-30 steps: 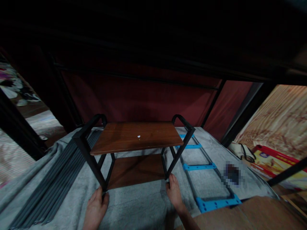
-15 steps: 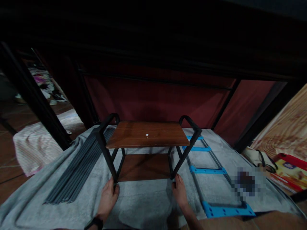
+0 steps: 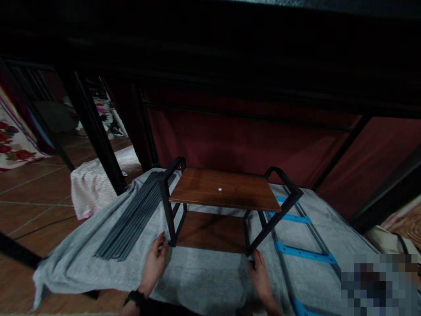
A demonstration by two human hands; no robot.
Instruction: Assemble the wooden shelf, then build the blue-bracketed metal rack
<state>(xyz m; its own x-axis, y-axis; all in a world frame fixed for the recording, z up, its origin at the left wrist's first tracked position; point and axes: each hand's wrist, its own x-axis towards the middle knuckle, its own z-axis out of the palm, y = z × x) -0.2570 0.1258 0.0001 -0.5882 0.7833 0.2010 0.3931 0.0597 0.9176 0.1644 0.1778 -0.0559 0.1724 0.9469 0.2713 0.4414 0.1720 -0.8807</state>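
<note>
A small two-tier rack point(image 3: 225, 193) with brown wooden boards and a black metal frame stands on a grey cloth point(image 3: 204, 281) on the floor. My left hand point(image 3: 154, 263), a dark band on its wrist, has its fingers together against the foot of the rack's front left leg point(image 3: 169, 228). My right hand point(image 3: 261, 276) pinches the foot of the front right leg point(image 3: 263, 232). A small white speck lies on the top board.
A bundle of grey rods point(image 3: 134, 217) lies on the cloth left of the rack. A black ladder-like frame with blue rungs point(image 3: 304, 253) lies to the right. A dark bed frame hangs overhead, with black posts point(image 3: 94, 131) and a striped cloth point(image 3: 92, 186) at the left.
The view has swung to the left, showing more tiled floor and posts. Both hands stay at the rack's front feet, and the rack now sits slightly angled in view.
</note>
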